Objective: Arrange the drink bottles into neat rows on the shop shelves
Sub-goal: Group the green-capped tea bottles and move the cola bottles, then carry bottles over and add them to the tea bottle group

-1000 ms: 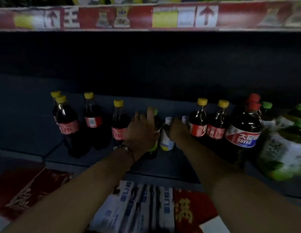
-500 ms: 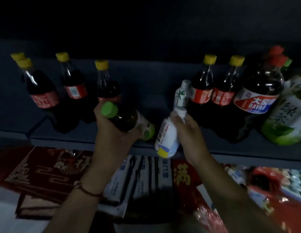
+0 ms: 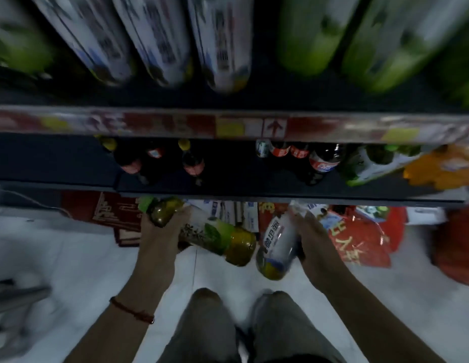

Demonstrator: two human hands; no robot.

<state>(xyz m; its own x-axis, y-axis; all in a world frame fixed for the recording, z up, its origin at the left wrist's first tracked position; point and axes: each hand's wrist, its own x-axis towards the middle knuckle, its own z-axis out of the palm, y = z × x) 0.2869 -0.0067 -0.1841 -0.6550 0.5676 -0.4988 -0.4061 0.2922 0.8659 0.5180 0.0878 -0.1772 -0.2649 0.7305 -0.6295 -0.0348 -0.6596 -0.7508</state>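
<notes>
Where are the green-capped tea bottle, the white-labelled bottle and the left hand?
Tea bottle (image 3: 215, 233), head view, on its green-and-white label at mid-body.
White bottle (image 3: 276, 241), head view, on the white label with blue print.
Left hand (image 3: 162, 231), head view, on the back of the hand.

Bare forearms, no sleeves in sight, entering from the lower left and lower right of the frame. Thin dark-red cord bracelet round the left wrist, low and left of centre. Nothing worn on the right wrist or on either hand: left hand, right hand. Grey-olive trousers at bottom centre, plain cloth, two knees side by side. Footwear too dark and blurred to make out.
</notes>
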